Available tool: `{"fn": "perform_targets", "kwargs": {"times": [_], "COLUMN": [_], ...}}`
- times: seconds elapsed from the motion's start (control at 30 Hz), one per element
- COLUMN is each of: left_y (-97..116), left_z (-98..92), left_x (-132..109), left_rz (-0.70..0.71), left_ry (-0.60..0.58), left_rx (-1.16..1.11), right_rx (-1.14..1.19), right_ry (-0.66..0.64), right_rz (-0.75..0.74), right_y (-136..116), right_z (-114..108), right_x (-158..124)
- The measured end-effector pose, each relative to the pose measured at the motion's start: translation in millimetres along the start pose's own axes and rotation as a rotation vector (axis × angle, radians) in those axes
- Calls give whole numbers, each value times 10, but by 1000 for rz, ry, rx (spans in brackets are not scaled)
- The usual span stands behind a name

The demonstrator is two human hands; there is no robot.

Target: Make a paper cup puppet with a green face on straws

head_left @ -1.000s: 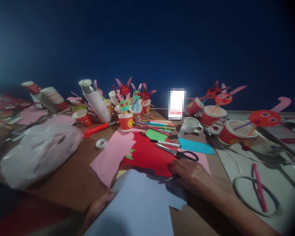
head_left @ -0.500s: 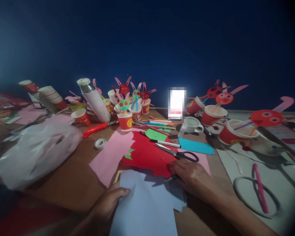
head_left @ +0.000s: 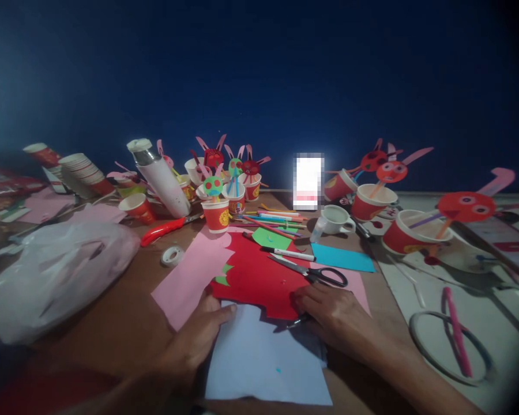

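Note:
A pale bluish-white sheet of paper [head_left: 263,363] lies in front of me over other pale sheets, with a tiny blue scrap on it. My left hand [head_left: 203,328] grips its upper left edge, thumb on top and fingers mostly hidden. In my right hand [head_left: 331,311] is a slim dark pen-like tool [head_left: 301,320] with a shiny tip pointing left; its exact kind is unclear. That hand rests at the edge of a red sheet [head_left: 259,271], just below black-handled scissors [head_left: 331,275]. A black-and-white marker [head_left: 288,254] lies beyond the scissors.
Red paper cups with paper rabbit-like heads [head_left: 216,216] stand at the back and right. To the left are a plastic bag [head_left: 60,276], a tape roll [head_left: 172,256], a red-handled cutter [head_left: 162,230] and a leaning white flask [head_left: 162,181]. A white mug [head_left: 336,219] stands behind blue paper [head_left: 343,257].
The pale sheet has shifted, its lower edge now visible. My left hand has moved up and right to the red sheet's edge. My right hand stays nearly in place.

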State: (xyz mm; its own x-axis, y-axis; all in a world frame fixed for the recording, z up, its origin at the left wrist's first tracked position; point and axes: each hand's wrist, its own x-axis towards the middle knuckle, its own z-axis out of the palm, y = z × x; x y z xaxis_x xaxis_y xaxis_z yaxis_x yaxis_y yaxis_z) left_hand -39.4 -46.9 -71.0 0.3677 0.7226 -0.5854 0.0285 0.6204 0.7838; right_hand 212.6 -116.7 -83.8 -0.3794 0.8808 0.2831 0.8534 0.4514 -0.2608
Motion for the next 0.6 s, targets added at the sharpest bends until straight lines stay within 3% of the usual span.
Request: {"fn": "perform_targets", "kwargs": {"times": [0.13,0.37,0.5,0.6], "left_y": [-24,52,-122,-354], "left_z": [15,16,-218,-469], "left_x": [43,-86,-161,-187], "left_rz": [105,58,-8,-7], "left_ry": [-116,-149,-8,-5], "left_rx": [-59,-128,-82,-137], "right_rx": [11,17,17,16], "right_ry": [-28,-42,-74,-96], "right_rz": [8,14,24,41], "right_y": [-14,-18,-5,-3], "right_z": [8,18,23,29], "right_x": [11,19,20,13]}}
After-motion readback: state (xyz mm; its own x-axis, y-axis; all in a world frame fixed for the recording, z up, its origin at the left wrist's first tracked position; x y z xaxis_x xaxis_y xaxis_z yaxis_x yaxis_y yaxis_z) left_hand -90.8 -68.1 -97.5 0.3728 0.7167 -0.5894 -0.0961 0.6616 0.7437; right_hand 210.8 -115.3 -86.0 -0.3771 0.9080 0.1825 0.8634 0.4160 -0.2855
